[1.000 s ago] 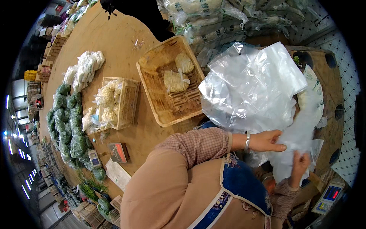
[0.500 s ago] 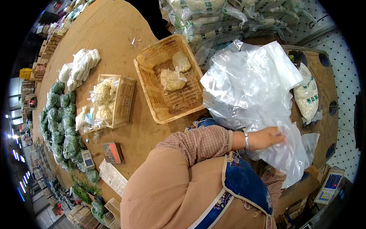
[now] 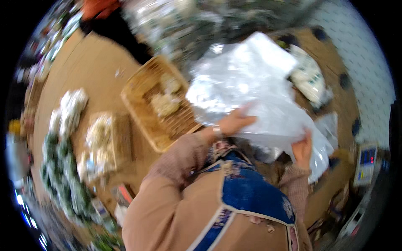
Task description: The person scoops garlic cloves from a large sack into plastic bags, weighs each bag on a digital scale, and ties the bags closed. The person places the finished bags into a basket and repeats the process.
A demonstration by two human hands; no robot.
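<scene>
A clear plastic bag (image 3: 272, 131) is stretched between my two hands, its loose end hanging down past the right one. My left hand (image 3: 235, 121), with a silver bracelet on the wrist, is closed on the bag's left edge. Lower down, my right hand (image 3: 303, 147) is closed on its other side, thumb up. Just beyond lies a heap of clear plastic sheeting or bags (image 3: 238, 71). Left of it, a yellow plastic crate (image 3: 136, 106) holds bags of pale, small pieces (image 3: 164, 104). The picture is blurred by motion.
A filled white bag (image 3: 307, 77) lies right of the heap; a scale (image 3: 365, 165) stands at the lower right. Stacked sacks (image 3: 176, 25) are behind. Leftward are a smaller crate (image 3: 121, 140), green bundles (image 3: 69, 180) and white bags (image 3: 71, 108). Another person (image 3: 115, 33) stands at upper left.
My left hand has moved left, and my right hand has come into sight from under the plastic. The bag is now spread between them. The view has shifted, showing more of the other person.
</scene>
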